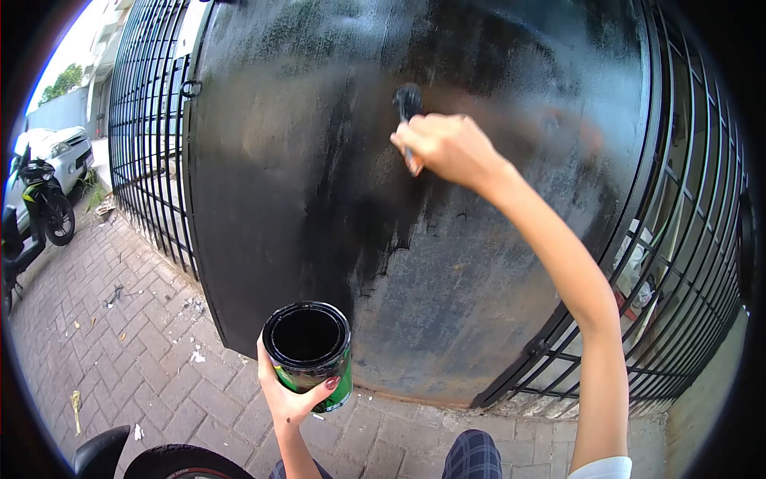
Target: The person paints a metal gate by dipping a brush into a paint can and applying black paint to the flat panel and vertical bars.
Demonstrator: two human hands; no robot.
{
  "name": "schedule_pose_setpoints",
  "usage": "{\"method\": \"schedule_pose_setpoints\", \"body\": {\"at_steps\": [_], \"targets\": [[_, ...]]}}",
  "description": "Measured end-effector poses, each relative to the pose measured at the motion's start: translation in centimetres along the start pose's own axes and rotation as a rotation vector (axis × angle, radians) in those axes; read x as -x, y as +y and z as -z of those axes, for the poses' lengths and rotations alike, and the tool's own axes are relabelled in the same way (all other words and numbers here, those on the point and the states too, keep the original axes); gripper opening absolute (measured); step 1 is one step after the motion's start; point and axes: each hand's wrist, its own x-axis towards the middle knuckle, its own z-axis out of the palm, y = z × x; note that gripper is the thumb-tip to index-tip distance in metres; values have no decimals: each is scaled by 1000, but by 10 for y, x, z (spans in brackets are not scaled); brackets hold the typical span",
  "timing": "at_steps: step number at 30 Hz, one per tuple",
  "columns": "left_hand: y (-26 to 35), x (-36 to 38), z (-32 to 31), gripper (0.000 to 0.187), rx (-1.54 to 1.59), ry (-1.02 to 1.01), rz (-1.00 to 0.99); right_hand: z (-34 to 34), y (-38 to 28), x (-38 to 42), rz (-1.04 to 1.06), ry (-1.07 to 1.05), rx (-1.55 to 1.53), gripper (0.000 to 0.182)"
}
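My left hand (291,399) is wrapped round an open green paint can (335,391), held upright low in the view, with black paint inside and smeared on its rim. My right hand (451,148) grips a paintbrush (408,101) by its handle, its black bristles against the upper middle of a large metal panel (447,295). Glossy black covers the panel's left and upper parts. Its lower right part is duller grey with brownish patches, and a ragged paint edge runs between the two.
Barred gate sections (148,136) flank the panel on both sides. On the left, a motorcycle (49,195) and a white car (68,148) stand on brick paving (136,343). A black tyre (183,463) shows at the bottom left, near my knees.
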Motion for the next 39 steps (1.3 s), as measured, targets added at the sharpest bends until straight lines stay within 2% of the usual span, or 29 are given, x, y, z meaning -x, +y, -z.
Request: {"method": "schedule_pose_setpoints", "body": {"at_steps": [1,3,4,5,7,8,10,12,14,16,19,21,22,24,26,28,29,30,32,35,38,39], "targets": [[1,1,0,91,6,-4,10,-10,-20,9,28,-3,-26,16],[3,3,0,91,-2,4,2,-32,-67,36,80,-109,-83,21],[5,2,0,91,-5,7,-7,-56,-92,54,163,-53,-96,22],[6,2,2,91,-6,10,-14,-58,-120,65,200,-98,-111,18],[9,4,6,90,-8,10,-22,-75,-168,94,239,-186,-302,14],[11,5,8,90,-14,17,-23,-84,-188,105,195,-261,-497,14],[14,6,11,90,-33,32,-26,-75,-195,104,130,-308,-561,14],[13,4,11,86,-6,42,-35,-61,-160,89,-51,-168,-617,10],[11,0,11,83,25,65,-13,-26,-111,70,-168,-108,-438,11],[8,-3,7,80,23,67,-4,-3,-81,61,-181,78,-153,10],[4,-12,-3,79,-21,52,1,-11,-87,80,-104,76,-59,18],[-1,-21,-9,78,-33,18,14,-40,-131,112,144,-49,99,18],[-3,-24,-12,77,-8,-8,29,-42,-157,123,194,-112,-39,13],[-8,-25,-9,77,18,-71,18,-67,-199,147,242,-151,-390,17],[-13,-13,-7,77,41,-85,21,-67,-204,152,271,-232,-400,12],[-18,9,-5,79,7,-64,28,-49,-178,131,84,-59,-475,13],[-22,20,-3,80,-28,-64,17,-38,-157,120,-12,-47,-419,13],[-23,31,-3,80,-65,-67,5,-32,-133,115,-109,-8,-386,22],[-17,48,-8,80,-83,-63,44,-19,-100,105,-201,149,-149,19],[7,57,-20,78,-53,-62,104,-29,-114,110,-144,205,-107,19],[29,57,-30,74,-41,-40,91,-75,-167,131,177,-55,-162,12],[33,56,-33,74,-44,-45,90,-72,-179,128,181,-99,-314,11]]}}
